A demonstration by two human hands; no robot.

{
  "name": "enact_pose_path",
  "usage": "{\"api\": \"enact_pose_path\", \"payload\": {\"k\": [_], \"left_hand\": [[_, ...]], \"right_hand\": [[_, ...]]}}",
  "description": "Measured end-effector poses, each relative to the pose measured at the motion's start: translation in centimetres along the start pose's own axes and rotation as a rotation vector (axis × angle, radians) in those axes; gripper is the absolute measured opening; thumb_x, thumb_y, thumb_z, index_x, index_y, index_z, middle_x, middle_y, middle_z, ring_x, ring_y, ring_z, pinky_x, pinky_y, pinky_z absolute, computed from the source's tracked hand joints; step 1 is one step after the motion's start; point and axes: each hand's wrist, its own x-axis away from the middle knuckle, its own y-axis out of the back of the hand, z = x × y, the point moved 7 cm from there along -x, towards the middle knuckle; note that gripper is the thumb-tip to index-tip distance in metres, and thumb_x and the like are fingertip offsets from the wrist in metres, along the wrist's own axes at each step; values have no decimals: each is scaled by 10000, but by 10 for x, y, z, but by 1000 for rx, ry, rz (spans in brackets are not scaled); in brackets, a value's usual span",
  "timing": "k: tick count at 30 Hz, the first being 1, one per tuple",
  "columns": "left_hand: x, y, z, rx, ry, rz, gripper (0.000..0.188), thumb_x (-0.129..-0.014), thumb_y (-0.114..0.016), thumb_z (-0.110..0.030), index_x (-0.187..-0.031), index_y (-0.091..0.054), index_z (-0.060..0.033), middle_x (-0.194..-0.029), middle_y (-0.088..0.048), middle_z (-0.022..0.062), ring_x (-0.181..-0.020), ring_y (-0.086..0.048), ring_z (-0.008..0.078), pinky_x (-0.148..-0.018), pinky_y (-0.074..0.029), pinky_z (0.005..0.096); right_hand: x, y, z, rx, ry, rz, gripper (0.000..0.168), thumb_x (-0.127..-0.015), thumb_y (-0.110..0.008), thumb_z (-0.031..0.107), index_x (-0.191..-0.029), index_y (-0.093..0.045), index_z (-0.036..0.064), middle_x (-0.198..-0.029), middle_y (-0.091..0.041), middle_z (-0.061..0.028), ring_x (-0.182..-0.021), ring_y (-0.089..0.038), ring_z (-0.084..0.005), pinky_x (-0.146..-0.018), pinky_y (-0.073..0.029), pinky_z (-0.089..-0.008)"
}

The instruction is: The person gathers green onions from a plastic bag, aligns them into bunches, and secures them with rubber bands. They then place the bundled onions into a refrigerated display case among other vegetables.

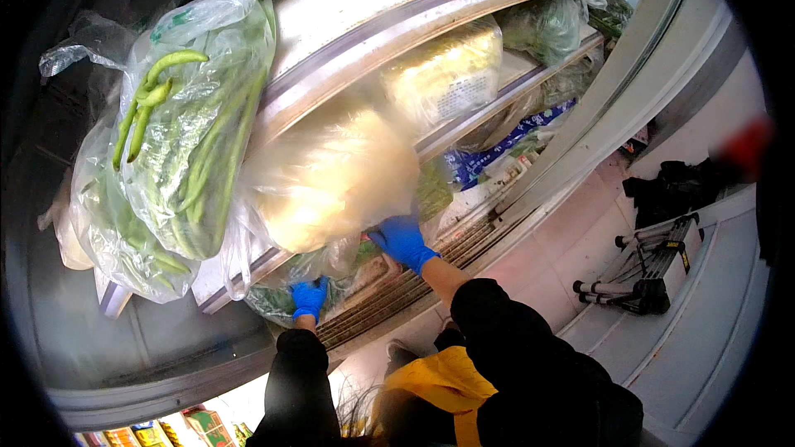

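Note:
A large clear plastic bag of pale yellow contents, partly blurred, bulges over the edge of the middle shelf. My right hand, in a blue glove, is at its lower right side, some fingers hidden against it. Lower left, my left hand, also gloved in blue, is beside a bag of dark green leafy vegetables under the pale bag. How firmly either hand grips is not visible. Left of the pale bag, a clear bag of long green vegetables has loose green peppers on top.
An upper shelf edge curves above my hands. Further right sits a wrapped yellow package bearing a printed label. A pale door frame bounds the right. A folded metal stepladder is beyond it. Dark slotted grille runs along the front.

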Motion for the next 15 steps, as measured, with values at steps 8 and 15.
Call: {"api": "enact_pose_path", "payload": {"k": [8, 15], "left_hand": [[64, 139, -106, 617, 109, -592, 784, -638, -732, -285, -1226, -311, 18, -1316, -207, 255, -1226, -217, 387, -993, -199, 466], [-22, 51, -87, -71, -48, -253, 593, -787, -540, -359, -1232, -379, -1, -1290, -278, 274, -1189, -235, 418, -1002, -159, 493]], "right_hand": [[16, 7, -3, -212, -56, -278, 475, -712, -601, 423, -1059, -548, 102, -980, -547, -132, -948, -486, -329, -842, -359, -457], [-41, -39, 31, 134, 60, 225, 434, -726, -598, 403, -1019, -571, 84, -1007, -553, -142, -857, -534, -330, -773, -409, -445]]}}
